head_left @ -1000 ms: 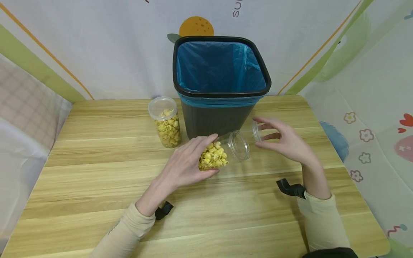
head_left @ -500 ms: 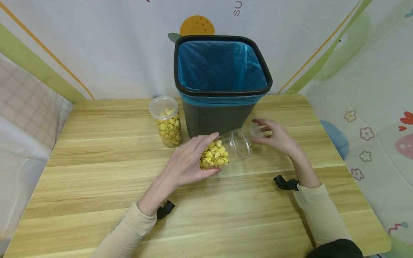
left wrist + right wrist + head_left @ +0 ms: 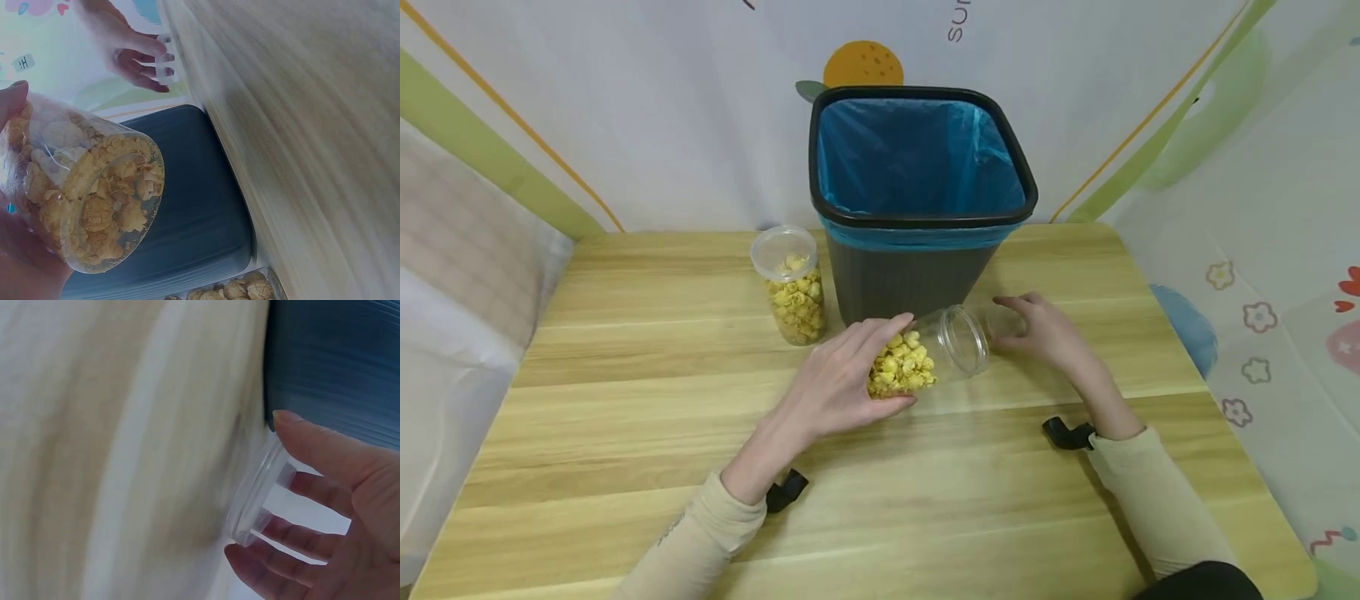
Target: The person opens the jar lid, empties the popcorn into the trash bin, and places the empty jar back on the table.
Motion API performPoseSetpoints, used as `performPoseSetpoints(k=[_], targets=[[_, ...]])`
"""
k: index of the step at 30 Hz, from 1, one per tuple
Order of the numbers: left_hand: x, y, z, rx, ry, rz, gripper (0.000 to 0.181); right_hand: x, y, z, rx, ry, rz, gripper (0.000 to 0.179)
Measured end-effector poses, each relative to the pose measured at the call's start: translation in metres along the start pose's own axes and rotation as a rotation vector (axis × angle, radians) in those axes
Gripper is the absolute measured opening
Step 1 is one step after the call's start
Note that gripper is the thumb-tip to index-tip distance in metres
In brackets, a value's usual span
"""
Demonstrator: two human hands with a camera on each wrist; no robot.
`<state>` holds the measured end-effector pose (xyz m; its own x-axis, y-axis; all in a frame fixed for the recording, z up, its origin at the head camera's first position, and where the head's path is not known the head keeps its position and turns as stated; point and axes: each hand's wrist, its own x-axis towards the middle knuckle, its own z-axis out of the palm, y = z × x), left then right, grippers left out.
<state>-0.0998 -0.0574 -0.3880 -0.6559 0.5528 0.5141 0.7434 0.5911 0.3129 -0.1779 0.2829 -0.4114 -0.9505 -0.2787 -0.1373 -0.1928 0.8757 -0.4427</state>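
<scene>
Past the cream sleeves (image 3: 718,517), gripped by curled thumb and fingers of the left hand (image 3: 838,383): a lidless jar (image 3: 929,350), over the wooden table (image 3: 647,375) and in front of the bin (image 3: 902,283). Held much as one second earlier. Tipped nearly onto its side, with long axis running from the left palm rightward and slightly away, mouth directed at the right hand (image 3: 1047,333). Clear, cylindrical, ringed at the neck; loaded toward the base with yellow popcorn (image 3: 898,367).

Pinched at its edge between thumb and fingers of the right hand: a round transparent lid (image 3: 256,490). Shifted slightly down the head view since one second before, with the right wrist drawn inward; now just beside the mouth, apart from it.

Farther, at left: an upright capped jar (image 3: 793,304) of similar popcorn, unmoved. Alongside: the dark bin, lined in blue plastic (image 3: 917,154). Farthest: a printed white curtain (image 3: 700,125).
</scene>
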Motion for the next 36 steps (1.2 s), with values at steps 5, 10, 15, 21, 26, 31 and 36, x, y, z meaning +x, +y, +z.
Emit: performPoseSetpoints(k=[5,10,15,21,26,31,36], targets=[[-0.001,0.002,-0.001,-0.002,-0.001,-0.003,0.097,-0.002,0.002,0.006,-0.082,0.006,-0.036,0.07],[-0.003,0.003,0.0,0.002,0.006,0.005,0.097,-0.005,0.005,0.012,-0.125,0.032,-0.053,0.07],[-0.005,0.004,0.001,0.013,0.015,0.012,0.096,-0.009,0.006,0.014,-0.144,0.042,-0.073,0.071],[-0.006,0.005,-0.005,0.037,0.026,0.011,0.096,-0.009,0.002,0.009,-0.091,0.052,-0.072,0.078],[-0.007,0.004,-0.006,0.044,0.019,0.003,0.097,-0.013,-0.008,-0.003,0.005,0.078,-0.049,0.074],[-0.009,0.003,-0.011,0.035,0.043,0.003,0.099,-0.015,-0.018,-0.016,0.119,0.111,-0.054,0.077],[-0.007,0.002,-0.017,0.014,0.091,0.021,0.099,-0.019,-0.029,-0.032,0.231,0.133,-0.082,0.08]])
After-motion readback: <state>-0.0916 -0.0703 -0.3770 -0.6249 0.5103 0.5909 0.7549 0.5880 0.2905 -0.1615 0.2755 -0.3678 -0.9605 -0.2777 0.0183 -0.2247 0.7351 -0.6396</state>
